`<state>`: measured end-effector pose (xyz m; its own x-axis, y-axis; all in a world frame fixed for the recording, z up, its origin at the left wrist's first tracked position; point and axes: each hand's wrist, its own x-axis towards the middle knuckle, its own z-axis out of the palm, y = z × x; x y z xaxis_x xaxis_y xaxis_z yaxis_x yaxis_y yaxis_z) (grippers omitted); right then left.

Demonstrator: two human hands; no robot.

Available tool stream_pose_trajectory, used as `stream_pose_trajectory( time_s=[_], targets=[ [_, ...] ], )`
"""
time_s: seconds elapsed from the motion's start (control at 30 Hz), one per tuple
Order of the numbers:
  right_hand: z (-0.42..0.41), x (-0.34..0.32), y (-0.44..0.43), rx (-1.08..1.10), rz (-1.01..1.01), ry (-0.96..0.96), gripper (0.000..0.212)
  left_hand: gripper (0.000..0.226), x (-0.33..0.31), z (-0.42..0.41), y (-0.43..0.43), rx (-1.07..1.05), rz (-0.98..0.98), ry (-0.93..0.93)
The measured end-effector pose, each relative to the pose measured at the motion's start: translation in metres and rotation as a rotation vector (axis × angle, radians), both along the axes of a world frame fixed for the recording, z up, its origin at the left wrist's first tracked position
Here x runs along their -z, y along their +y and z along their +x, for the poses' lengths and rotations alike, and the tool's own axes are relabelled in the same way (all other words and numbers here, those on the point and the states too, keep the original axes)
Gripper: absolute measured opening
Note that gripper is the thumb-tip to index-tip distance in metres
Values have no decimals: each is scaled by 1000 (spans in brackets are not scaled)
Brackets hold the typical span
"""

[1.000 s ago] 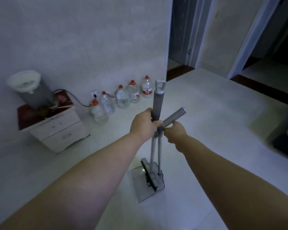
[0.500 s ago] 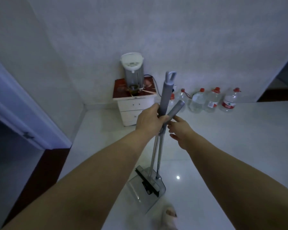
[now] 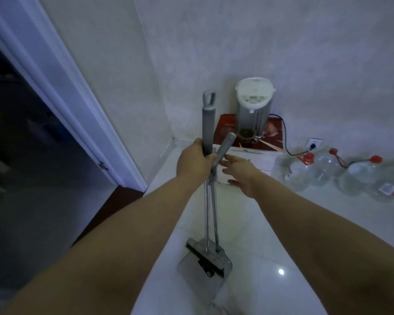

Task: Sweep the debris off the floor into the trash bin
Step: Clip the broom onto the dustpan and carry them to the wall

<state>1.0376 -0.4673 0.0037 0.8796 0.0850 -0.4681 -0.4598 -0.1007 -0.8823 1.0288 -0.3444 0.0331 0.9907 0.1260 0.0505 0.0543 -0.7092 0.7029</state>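
My left hand (image 3: 195, 161) grips two grey handles together: the tall broom handle (image 3: 208, 123) with a loop on top and the shorter dustpan handle (image 3: 224, 147) leaning to its right. Their thin metal shafts run down to the clear dustpan (image 3: 200, 275), which rests on the white floor with the dark broom head (image 3: 204, 258) lying across it. My right hand (image 3: 242, 176) hovers just right of the handles with fingers spread, holding nothing. No trash bin or debris is visible.
A small white drawer cabinet (image 3: 257, 162) stands in the corner with a water boiler (image 3: 254, 105) on it. Several large water bottles (image 3: 323, 168) line the wall to the right. A dark doorway with a white frame (image 3: 62, 103) opens on the left.
The view has swung left toward the corner and doorway. My right hand has let go of the shorter handle and opened; my left hand keeps both handles.
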Motion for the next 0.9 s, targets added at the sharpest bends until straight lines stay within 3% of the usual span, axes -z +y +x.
stream_pose_trajectory(
  time_s=[0.2,0.43,0.6,0.9],
  targets=[
    [84,8,57,-82,-18,-14,52,28,3,72,58,-189,-52,-33],
    [201,48,107,-37,-327,-99,22,30,19,189,130,-189,-50,-5],
    [289,48,142,-107,-568,-124,20,33,28,284,174,-174,-91,13],
    [455,36,188,-188,-775,-166,24,32,18,463,207,-108,-12,-26]
  ],
)
